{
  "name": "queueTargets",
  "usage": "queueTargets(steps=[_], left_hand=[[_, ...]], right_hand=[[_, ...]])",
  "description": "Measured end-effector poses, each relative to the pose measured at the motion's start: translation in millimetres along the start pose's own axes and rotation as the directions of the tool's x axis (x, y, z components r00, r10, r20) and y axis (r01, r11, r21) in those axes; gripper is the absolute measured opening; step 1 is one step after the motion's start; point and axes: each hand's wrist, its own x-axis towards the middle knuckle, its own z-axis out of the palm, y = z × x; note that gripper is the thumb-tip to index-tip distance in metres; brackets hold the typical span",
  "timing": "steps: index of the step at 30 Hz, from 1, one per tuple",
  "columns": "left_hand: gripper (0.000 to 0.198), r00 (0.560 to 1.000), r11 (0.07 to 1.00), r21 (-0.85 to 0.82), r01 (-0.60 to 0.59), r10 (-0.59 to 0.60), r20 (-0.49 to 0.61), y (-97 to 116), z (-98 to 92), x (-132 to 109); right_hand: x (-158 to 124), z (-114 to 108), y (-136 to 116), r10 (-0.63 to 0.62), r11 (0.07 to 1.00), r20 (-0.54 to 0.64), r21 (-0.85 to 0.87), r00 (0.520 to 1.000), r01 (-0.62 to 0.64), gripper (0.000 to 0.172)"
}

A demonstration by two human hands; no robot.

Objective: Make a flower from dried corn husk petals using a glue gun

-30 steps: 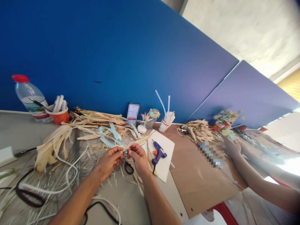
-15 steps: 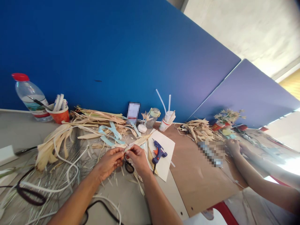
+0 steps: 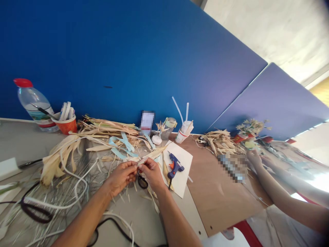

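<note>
My left hand point(image 3: 122, 175) and my right hand point(image 3: 152, 172) meet over the desk, fingertips pinched close together. Between them they grip a thin, pale strip of dried corn husk point(image 3: 141, 162); its exact shape is partly hidden by the fingers. Just below the fingertips shows a black loop point(image 3: 142, 182), seemingly a scissors handle. To the right of my right hand, a blue glue gun point(image 3: 175, 166) with an orange trigger lies on a white sheet point(image 3: 185, 158). Light blue ribbon strips point(image 3: 125, 142) lie beyond my hands.
Husk bundles point(image 3: 110, 126) line the blue partition point(image 3: 115, 61). Nearby stand a red-capped bottle point(image 3: 36, 106), an orange cup point(image 3: 67, 126) of tape rolls and a cup point(image 3: 182, 136) with glue sticks. White cable point(image 3: 77, 181) and thin wires cover the left. At right, a co-worker's arms point(image 3: 280, 188) reach in.
The view has shifted slightly. Both my hands keep their pinch on the husk strip with hardly any movement. The co-worker's hand at the right has moved a little.
</note>
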Motion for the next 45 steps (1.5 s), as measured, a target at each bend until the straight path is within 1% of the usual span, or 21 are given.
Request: queueTargets(steps=[5,12,17,20,22,25,29,31,34,36,38,40,42,43,45], left_hand=[[0.023,1.000,1.000,-0.001,-0.010,0.010,0.009,-0.4,-0.2,0.0],[0.021,0.995,0.999,-0.024,-0.030,0.032,0.091,-2.6,-4.6,1.9],[0.025,0.997,1.000,-0.016,-0.019,0.021,0.080,-5.8,-6.5,4.3],[0.027,0.999,0.999,0.005,-0.031,0.031,0.044,-5.0,-4.6,3.6],[0.028,0.999,0.998,0.041,-0.050,0.050,0.009,-3.0,-2.8,2.3],[0.029,0.998,0.991,0.116,-0.068,0.069,-0.009,0.8,-1.5,0.1],[0.028,0.998,0.977,0.207,-0.045,0.053,-0.035,3.0,-4.4,-0.3],[0.028,0.997,0.968,0.247,-0.047,0.059,-0.042,2.0,-7.1,1.0],[0.027,0.995,0.939,0.334,-0.078,0.094,-0.032,-0.3,-10.8,3.4],[0.026,0.993,0.908,0.406,-0.102,0.119,-0.018,-1.4,-12.3,4.5],[0.024,0.990,0.880,0.458,-0.124,0.140,-0.001,-1.6,-12.5,4.6],[0.022,0.987,0.861,0.485,-0.154,0.160,0.030,-0.4,-11.3,3.8],[0.020,0.980,0.847,0.495,-0.195,0.186,0.068,1.8,-9.0,2.3],[0.020,0.976,0.839,0.500,-0.216,0.201,0.083,3.1,-7.8,1.5],[0.018,0.969,0.821,0.516,-0.244,0.229,0.094,5.4,-6.1,0.1]], right_hand=[[0.5,0.0,4.2,-0.035,0.999,-0.010,-0.034,0.999,0.034,0.002],[-0.4,1.0,0.2,-0.048,0.997,-0.009,-0.057,0.999,0.047,0.002],[-0.8,1.2,0.4,-0.039,0.995,-0.014,-0.097,0.999,0.037,0.004],[-0.4,2.8,1.7,-0.034,0.994,-0.037,-0.107,0.999,0.030,0.004],[-0.3,3.2,1.1,-0.023,0.996,-0.047,-0.092,0.999,0.019,0.004],[-1.2,-0.3,-4.2,0.007,1.000,-0.009,-0.008,1.000,-0.007,0.008],[-3.9,-10.4,-15.4,0.018,0.993,0.052,0.113,0.998,-0.024,0.022],[-4.5,-13.4,-19.2,0.026,0.995,0.053,0.093,0.998,-0.031,0.023],[-3.6,-12.7,-20.2,0.042,0.999,0.001,-0.013,0.999,-0.042,0.016],[-2.4,-10.7,-18.4,0.060,0.997,-0.023,-0.038,0.998,-0.061,0.019],[-1.4,-9.8,-16.0,0.120,0.993,-0.023,0.019,0.992,-0.120,0.024],[-0.9,-10.7,-14.0,0.247,0.959,0.019,0.138,0.969,-0.248,0.027],[-0.8,-12.9,-12.9,0.383,0.875,0.115,0.272,0.917,-0.400,0.028],[-0.8,-14.0,-12.6,0.428,0.822,0.171,0.333,0.887,-0.461,0.028],[-0.4,-15.9,-12.3,0.481,0.719,0.253,0.434,0.840,-0.542,0.025]])
